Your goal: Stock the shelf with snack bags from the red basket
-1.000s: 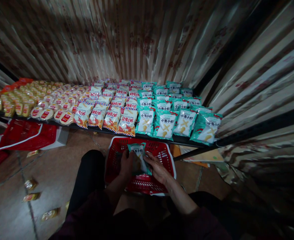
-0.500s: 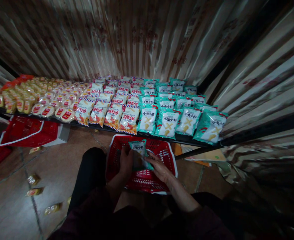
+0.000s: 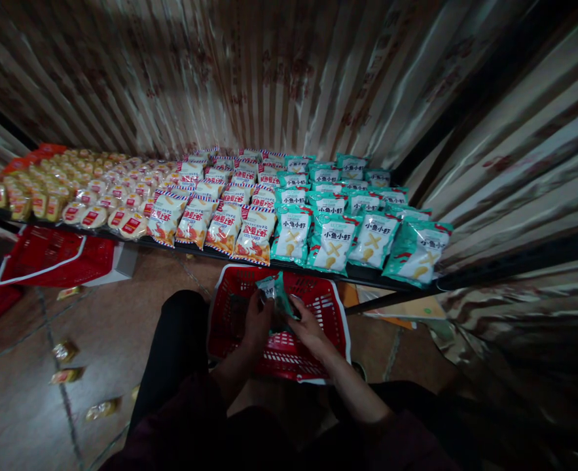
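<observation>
Over the red basket [image 3: 325,288], a teal and white snack bag [image 3: 271,286] is held between my two hands, turned partly on its side. My left hand [image 3: 258,320] is closed on its left side, thumb across the front. At the bag's right edge, my right hand [image 3: 308,327] grips with bent fingers, and its fingertips are partly hidden. The basket sits between my knees, below the shelf's front edge. Similar teal snack bags [image 3: 332,243] stand in rows on the shelf just beyond it.
On the black shelf [image 3: 195,252], red and white snack bags [image 3: 254,235], round wrapped cakes [image 3: 93,217] and yellow wrapped pieces [image 3: 21,204] stand in rows. A second red basket [image 3: 55,252] lies below at left. Small packets [image 3: 101,410] are scattered over the tiled floor. Striped curtains [image 3: 220,78] hang behind.
The snack bag has turned from facing me to partly edge-on. Both hands have shifted closer together around it, the left moving slightly right.
</observation>
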The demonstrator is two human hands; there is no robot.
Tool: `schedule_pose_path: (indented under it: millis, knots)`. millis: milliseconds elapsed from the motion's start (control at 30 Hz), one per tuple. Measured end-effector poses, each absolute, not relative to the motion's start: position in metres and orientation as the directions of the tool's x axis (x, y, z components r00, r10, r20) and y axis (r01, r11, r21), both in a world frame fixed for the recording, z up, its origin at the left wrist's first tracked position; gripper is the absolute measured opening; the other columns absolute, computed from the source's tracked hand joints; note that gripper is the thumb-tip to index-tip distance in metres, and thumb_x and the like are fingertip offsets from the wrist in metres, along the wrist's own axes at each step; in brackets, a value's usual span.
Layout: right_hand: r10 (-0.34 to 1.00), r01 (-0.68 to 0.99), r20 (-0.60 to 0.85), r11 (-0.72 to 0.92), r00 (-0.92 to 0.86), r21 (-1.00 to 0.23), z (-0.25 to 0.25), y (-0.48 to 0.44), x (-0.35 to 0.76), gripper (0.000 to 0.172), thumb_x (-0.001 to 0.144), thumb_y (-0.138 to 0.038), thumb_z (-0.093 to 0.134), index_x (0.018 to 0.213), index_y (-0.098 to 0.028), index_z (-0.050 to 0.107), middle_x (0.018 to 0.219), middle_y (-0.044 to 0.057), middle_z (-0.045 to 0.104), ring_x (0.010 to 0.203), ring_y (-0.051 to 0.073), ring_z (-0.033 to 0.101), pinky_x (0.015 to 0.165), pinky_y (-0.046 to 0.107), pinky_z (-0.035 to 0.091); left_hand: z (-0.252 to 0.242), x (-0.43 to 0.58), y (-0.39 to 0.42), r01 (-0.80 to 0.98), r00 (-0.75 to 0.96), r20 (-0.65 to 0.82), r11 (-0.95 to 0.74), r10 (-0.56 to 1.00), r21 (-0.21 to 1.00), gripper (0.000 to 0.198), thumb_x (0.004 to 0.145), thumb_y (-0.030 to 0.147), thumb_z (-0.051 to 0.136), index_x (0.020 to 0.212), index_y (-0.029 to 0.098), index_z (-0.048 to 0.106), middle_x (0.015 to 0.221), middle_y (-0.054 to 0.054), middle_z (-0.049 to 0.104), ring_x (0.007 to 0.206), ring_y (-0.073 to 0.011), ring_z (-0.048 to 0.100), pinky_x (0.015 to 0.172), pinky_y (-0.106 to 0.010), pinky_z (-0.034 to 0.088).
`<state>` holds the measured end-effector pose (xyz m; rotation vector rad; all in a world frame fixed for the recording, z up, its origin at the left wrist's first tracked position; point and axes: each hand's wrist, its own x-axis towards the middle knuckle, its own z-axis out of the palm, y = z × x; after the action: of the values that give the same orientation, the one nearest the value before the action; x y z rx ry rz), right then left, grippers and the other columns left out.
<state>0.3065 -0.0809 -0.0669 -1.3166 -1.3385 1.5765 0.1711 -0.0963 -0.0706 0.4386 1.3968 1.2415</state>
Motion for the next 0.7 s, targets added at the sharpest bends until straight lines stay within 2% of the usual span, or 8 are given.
schedule_pose_path:
  millis: [167,433,567,700]
  knots:
    - [0.942,0.211,-0.127,-0.063,-0.31,-0.976,-0.073,-0.083,0.304,0.059,0.074,-0.048,0.068,0.127,-0.024,0.059,0.128,0.008,0.062,0.119,0.027,0.057,0.106,0.045,0.041,-0.068,0.169,-0.093,-0.412,-0.274,-0.494,0.363,0.825,0.835,0.054,0.071,0.04,0.072,0.118,0.018,0.058,0.122,-0.012,0.064,0.112,-0.0261,0.06,0.092,-0.034,0.047]
    - [0.946,0.222,-0.087,-0.016,-0.311,-0.975,-0.075,-0.082,0.307,0.053,0.078,-0.05,0.065,0.123,-0.025,0.061,0.128,0.009,0.061,0.117,0.026,0.057,0.103,0.045,0.043,-0.063,0.168,-0.092,-0.418,-0.244,-0.48,0.355,0.843,0.836,0.05,0.063,0.045,0.078,0.103,0.018,0.064,0.106,-0.012,0.07,0.097,-0.024,0.066,0.081,-0.031,0.051]
    - [0.952,0.226,-0.059,0.011,-0.3,-0.974,-0.071,-0.082,0.307,0.045,0.078,-0.05,0.063,0.115,-0.024,0.066,0.123,0.009,0.064,0.113,0.026,0.059,0.095,0.041,0.048,-0.067,0.164,-0.093,-0.41,-0.194,-0.544,0.437,0.816,0.801,0.052,0.06,0.046,0.08,0.101,0.017,0.065,0.091,-0.009,0.072,0.082,-0.0218,0.067,0.074,-0.032,0.052]
    - [0.957,0.241,-0.082,-0.014,-0.278,-0.97,-0.066,-0.081,0.308,0.041,0.08,-0.048,0.06,0.114,-0.025,0.067,0.115,0.008,0.068,0.101,0.024,0.063,0.087,0.038,0.05,-0.071,0.159,-0.093,-0.484,-0.134,-0.616,0.491,0.776,0.724,0.051,0.057,0.038,0.082,0.1,0.017,0.065,0.085,-0.007,0.072,0.076,-0.0206,0.067,0.073,-0.033,0.052]
